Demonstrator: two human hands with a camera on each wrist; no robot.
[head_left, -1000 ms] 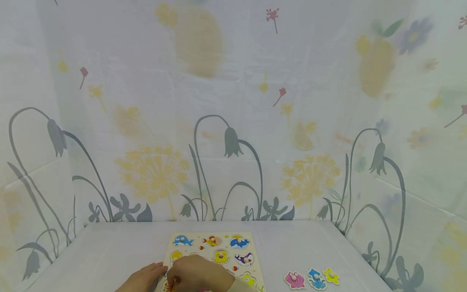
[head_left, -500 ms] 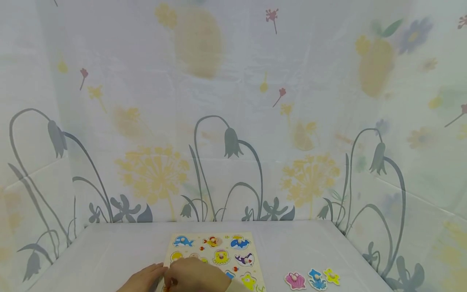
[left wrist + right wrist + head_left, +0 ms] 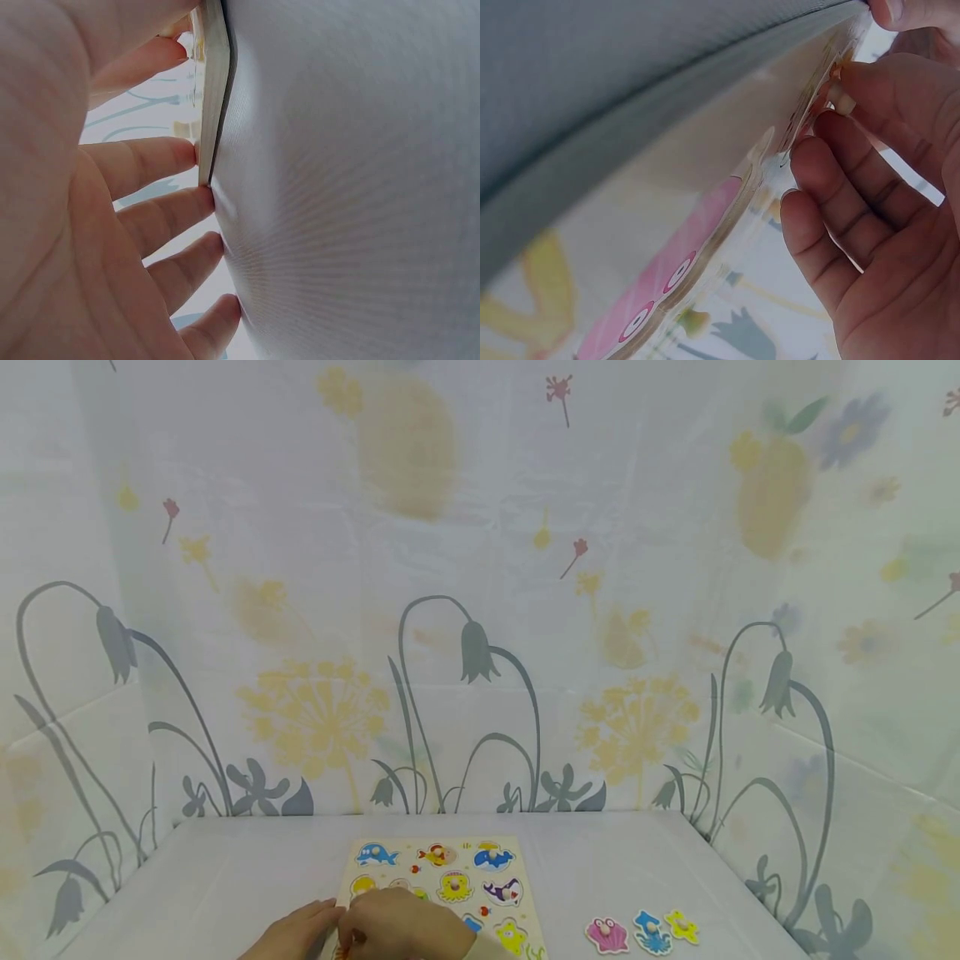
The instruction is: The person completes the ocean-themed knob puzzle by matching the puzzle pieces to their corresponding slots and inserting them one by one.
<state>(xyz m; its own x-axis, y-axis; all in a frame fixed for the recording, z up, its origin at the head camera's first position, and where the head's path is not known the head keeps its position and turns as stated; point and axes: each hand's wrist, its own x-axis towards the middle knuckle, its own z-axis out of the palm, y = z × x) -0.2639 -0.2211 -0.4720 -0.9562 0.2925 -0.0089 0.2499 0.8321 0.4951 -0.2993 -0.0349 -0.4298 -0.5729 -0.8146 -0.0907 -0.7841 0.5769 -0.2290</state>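
A pale wooden peg puzzle board (image 3: 422, 843) with sea animal pictures lies at the table's front. My left hand (image 3: 296, 933) is at its left side; in the left wrist view its nearly straight fingers (image 3: 169, 220) touch the board's edge (image 3: 215, 97) and the white table surface. Over the front left part of the board is my right hand (image 3: 408, 925), hiding several pictures. In the right wrist view, its thumb and forefinger pinch a small orange puzzle piece (image 3: 835, 71) with a wooden knob (image 3: 841, 99). That piece is mostly hidden.
To the right of the board lie a pink shell piece (image 3: 607, 936), a blue piece (image 3: 652, 935) and a yellow star piece (image 3: 682, 927). A pink shell picture (image 3: 667, 262) shows on the board. A patterned curtain (image 3: 480, 610) stands behind the table.
My right hand has dropped slightly toward the board's front left corner, then stayed nearly still. The left hand and the loose pieces look unmoved.
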